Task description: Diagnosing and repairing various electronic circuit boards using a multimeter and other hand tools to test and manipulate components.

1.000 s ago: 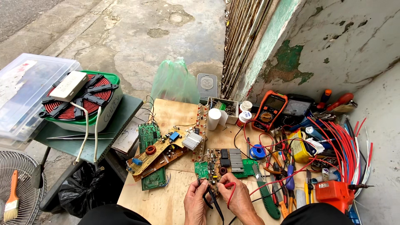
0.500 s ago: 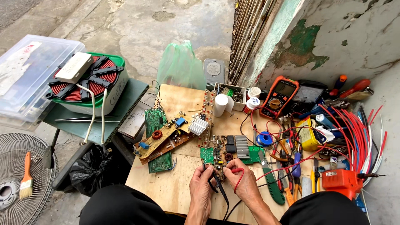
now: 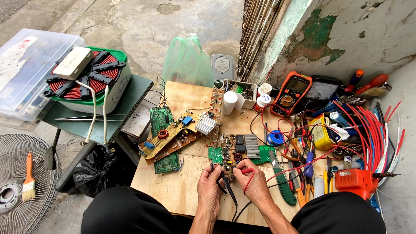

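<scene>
Board [image 3: 236, 149], green with a silver heat sink, lies just past the middle of the plywood table [image 3: 184, 190], right in front of the person. Left hand [image 3: 209, 184] pinches the black probe [image 3: 226, 187], fingers closed narrow around it, tip touching the board's near edge. Right hand [image 3: 256, 184] grips the red probe [image 3: 246, 171] the same way, its tip at the board's near right corner. Both hands sit close together, almost touching, at 6 o'clock from the board.

At 9 o'clock from the board, a heap of other circuit boards [image 3: 171, 136] spreads toward the table's left edge, one green piece overhanging it. At 3 o'clock the room is crowded: a solder spool [image 3: 275, 138], pliers and screwdrivers [image 3: 299, 173], and an orange drill [image 3: 353, 182] near the right edge. Red leads loop from the orange multimeter [image 3: 292, 93] at 1 o'clock down across the tools. At 12 o'clock stand a white roll [image 3: 229, 102] and a small parts box [image 3: 242, 91].

Open plywood shows only at 7 o'clock, between the hands and the near left corner, and at 11 o'clock by the far edge.

Off the table to the left, an induction coil [image 3: 89, 76] sits in a green-rimmed tub [image 3: 119, 86] on a low stand, beside a clear plastic box [image 3: 30, 69]. A fan grille [image 3: 17, 182] with a brush [image 3: 28, 184] lies on the ground.
</scene>
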